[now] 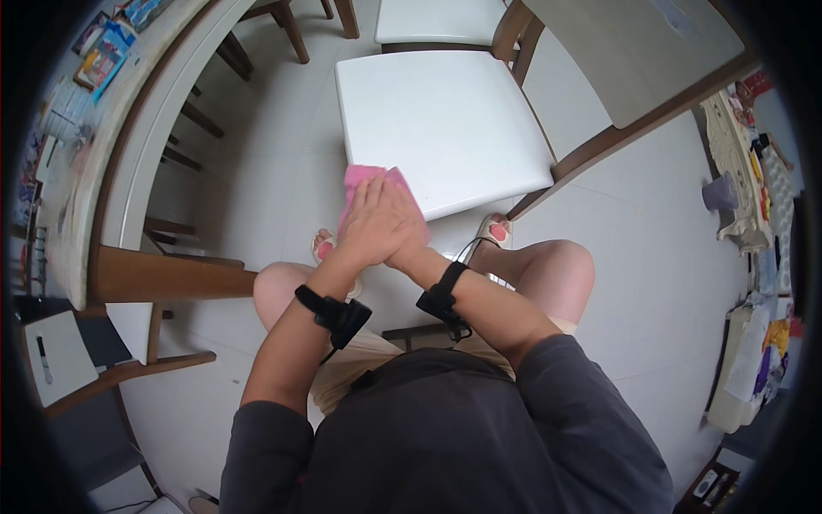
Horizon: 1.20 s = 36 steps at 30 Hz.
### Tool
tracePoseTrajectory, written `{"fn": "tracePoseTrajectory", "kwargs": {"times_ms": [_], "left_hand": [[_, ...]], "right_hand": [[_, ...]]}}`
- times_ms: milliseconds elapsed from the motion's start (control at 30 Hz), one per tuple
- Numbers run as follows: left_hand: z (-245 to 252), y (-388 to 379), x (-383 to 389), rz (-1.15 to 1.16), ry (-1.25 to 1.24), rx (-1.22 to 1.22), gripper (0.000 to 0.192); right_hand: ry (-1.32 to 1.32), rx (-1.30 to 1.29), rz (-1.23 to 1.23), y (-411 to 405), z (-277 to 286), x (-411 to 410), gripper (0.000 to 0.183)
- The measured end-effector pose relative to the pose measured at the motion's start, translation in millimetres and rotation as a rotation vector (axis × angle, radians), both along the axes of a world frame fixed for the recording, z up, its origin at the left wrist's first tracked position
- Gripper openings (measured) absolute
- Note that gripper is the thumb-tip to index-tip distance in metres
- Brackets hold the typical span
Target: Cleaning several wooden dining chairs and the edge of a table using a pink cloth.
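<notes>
A pink cloth [366, 173] lies folded at the near left corner of a white chair seat [443, 122]. My left hand [376, 218] rests on top of the cloth with its fingers stretched forward. Against it, partly covered by it, my right hand [408, 238] also touches the cloth; its fingers are mostly hidden, so its grip does not show. Both wrists wear black straps with small devices. The chair's wooden frame [578, 157] and grey backrest [648, 58] stand to the right of the seat.
At the left is a table [96, 193] with a wooden leg [173, 275] and packets on top. Another white-seated chair [437, 22] stands beyond. Chair legs show under the table. A carved cream cabinet [732, 173] and a purple bin [720, 193] are at the right.
</notes>
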<state>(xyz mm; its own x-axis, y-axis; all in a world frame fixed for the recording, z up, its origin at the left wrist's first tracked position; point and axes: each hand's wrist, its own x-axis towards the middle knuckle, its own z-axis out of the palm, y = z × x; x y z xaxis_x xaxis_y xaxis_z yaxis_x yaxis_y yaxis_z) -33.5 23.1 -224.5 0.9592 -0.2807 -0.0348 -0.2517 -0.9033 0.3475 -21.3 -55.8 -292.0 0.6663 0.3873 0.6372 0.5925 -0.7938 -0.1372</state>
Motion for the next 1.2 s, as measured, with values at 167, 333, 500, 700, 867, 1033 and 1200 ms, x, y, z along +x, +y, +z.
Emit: {"fn": "tracePoseTrajectory", "kwargs": {"times_ms": [167,333,500,700,867,1033,1200], "left_hand": [[-5.3,-17.4,-10.2,0.077,-0.074,0.045,0.072],[19.0,-65.3,-0.4,-0.105,0.008,-0.028,0.068],[43.7,-148.7,37.3,-0.325,-0.279,-0.197,0.066],[22.2,-210.4,106.9,-0.499,-0.246,-0.172,0.06],[12.5,-204.2,114.9,-0.643,-0.112,-0.056,0.048],[-17.5,-151.4,108.8,-0.521,-0.115,0.098,0.065],[15.3,-74.7,49.2,-0.218,0.015,0.014,0.074]], "right_hand": [[0.223,0.038,0.134,-16.8,-30.5,9.5,0.042],[0.553,0.115,0.2,-77.3,23.2,11.5,0.043],[0.236,-0.055,-0.169,-179.2,45.0,36.4,0.041],[0.129,0.166,-0.427,-223.0,2.5,81.5,0.043],[0.046,0.306,-0.488,-213.4,-7.7,85.8,0.044],[0.088,0.248,-0.326,-155.2,-1.8,64.8,0.049],[0.148,0.264,-0.105,-86.2,2.1,39.9,0.054]]}}
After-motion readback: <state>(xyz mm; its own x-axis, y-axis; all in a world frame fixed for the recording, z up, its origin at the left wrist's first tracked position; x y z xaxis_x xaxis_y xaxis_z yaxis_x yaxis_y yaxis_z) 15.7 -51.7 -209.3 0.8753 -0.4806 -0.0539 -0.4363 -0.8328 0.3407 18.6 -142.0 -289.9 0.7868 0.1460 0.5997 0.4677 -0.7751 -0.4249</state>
